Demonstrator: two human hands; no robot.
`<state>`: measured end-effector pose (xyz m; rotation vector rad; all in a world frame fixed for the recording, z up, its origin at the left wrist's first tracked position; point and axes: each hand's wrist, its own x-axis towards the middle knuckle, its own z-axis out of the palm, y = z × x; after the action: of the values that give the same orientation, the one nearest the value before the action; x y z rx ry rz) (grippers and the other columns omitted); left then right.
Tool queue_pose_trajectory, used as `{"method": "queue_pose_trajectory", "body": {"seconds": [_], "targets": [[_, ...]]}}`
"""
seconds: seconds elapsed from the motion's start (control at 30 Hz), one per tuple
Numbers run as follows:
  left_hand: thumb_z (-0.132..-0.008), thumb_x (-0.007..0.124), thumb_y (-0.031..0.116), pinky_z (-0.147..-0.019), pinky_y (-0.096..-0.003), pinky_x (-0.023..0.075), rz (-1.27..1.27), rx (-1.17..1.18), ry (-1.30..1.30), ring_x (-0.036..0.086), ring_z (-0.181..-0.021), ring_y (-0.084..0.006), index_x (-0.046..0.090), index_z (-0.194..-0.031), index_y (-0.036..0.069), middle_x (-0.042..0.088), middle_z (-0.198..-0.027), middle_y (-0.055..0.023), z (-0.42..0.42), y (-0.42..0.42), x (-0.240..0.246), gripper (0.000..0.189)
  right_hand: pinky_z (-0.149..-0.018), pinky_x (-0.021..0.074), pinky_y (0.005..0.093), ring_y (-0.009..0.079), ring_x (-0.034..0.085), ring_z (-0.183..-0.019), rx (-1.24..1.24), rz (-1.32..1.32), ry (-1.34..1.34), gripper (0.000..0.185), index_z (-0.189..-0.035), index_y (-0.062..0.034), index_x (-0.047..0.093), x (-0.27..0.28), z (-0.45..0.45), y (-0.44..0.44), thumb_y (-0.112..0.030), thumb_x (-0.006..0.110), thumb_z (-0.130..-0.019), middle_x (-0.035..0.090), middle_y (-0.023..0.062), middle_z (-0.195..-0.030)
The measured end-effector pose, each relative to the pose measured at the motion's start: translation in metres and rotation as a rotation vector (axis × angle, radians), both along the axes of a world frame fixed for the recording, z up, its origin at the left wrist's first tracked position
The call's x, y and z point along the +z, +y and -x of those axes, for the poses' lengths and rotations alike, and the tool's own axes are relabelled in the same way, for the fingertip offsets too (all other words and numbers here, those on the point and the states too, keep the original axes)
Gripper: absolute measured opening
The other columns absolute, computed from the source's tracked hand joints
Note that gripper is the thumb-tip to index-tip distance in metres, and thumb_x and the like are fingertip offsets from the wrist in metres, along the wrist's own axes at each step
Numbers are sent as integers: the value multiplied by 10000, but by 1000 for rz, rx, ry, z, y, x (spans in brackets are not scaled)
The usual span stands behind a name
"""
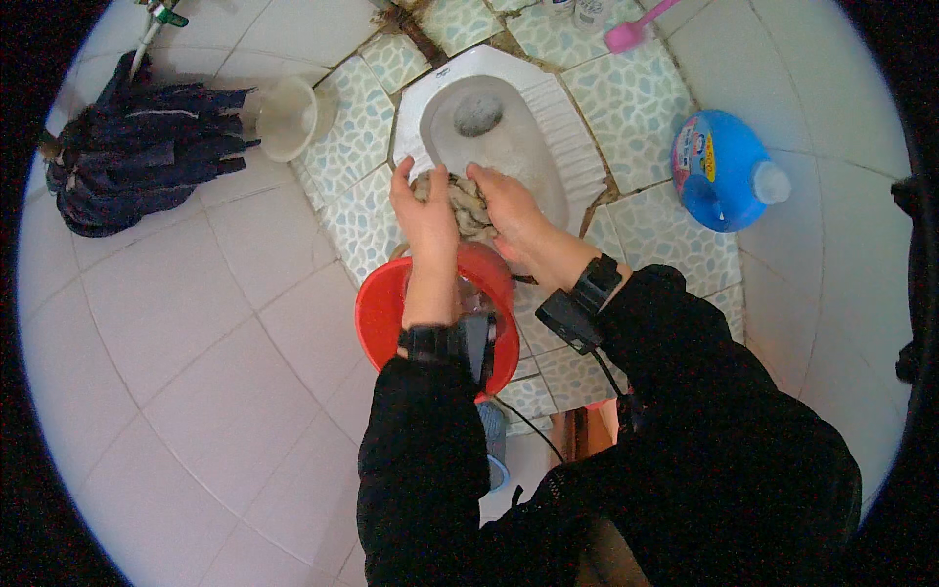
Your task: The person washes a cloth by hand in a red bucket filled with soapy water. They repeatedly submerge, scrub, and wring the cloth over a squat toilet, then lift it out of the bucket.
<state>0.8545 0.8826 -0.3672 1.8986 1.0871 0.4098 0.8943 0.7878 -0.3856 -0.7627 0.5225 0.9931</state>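
Both hands are on a bunched, wet-looking cloth (471, 209), beige with dark markings, held low over the front of a white squat toilet (579, 139). My left hand (431, 220) grips its left side with fingers spread. From the right, my right hand (517, 209) closes around the other side, thumb on top. Beneath my left wrist stands a red plastic bucket (381, 312); clear liquid seems to be inside, mostly hidden by my forearm. A grey rounded object (478, 114) sits in the toilet bowl.
A blue detergent jug (722, 172) with a white cap stands at the right wall. Dark mop strips (154, 150) hang at the left beside a whitish bucket (288, 121). A pink brush or scoop (625, 37) and bottles (589, 13) are at the back. Tiled walls close in both sides.
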Motion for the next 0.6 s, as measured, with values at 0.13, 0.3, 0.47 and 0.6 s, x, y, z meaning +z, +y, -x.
{"method": "queue_pose_trajectory", "body": {"seconds": [0.13, 0.3, 0.47, 0.6], "targets": [[-859, 666, 227, -895, -390, 428, -75, -256, -1, 531, -1056, -333, 538, -1122, -12, 544, -1130, -220, 16, -51, 22, 377, -662, 484, 316, 160, 579, -738, -6, 133, 22, 260, -960, -97, 585, 0, -20, -6, -355, 560, -944, 587, 32, -849], [-886, 649, 268, -833, -384, 428, 84, -92, 39, 542, -981, -270, 531, -947, 8, 560, -1074, -199, 2, -27, 10, 292, -678, 475, 302, 150, 578, -777, 13, 66, -40, 227, -921, -83, 577, 1, -3, 0, -304, 539, -955, 580, 33, -863], [-928, 594, 411, -830, -329, 499, 748, 114, -110, 601, -969, -203, 523, -1241, 47, 610, -1057, -98, 6, 8, 5, 485, -718, 490, 323, 188, 605, -832, -60, -87, -123, 281, -1049, -16, 577, -5, -4, 9, -276, 533, -952, 614, 82, -926], [-920, 568, 483, -796, -367, 518, 1140, 47, -11, 616, -975, -241, 561, -1177, 93, 618, -1106, -84, 13, 27, 28, 467, -775, 503, 329, 187, 612, -894, 21, -68, -249, 320, -1132, -34, 542, -3, -9, 2, -293, 562, -945, 612, 80, -959]]}}
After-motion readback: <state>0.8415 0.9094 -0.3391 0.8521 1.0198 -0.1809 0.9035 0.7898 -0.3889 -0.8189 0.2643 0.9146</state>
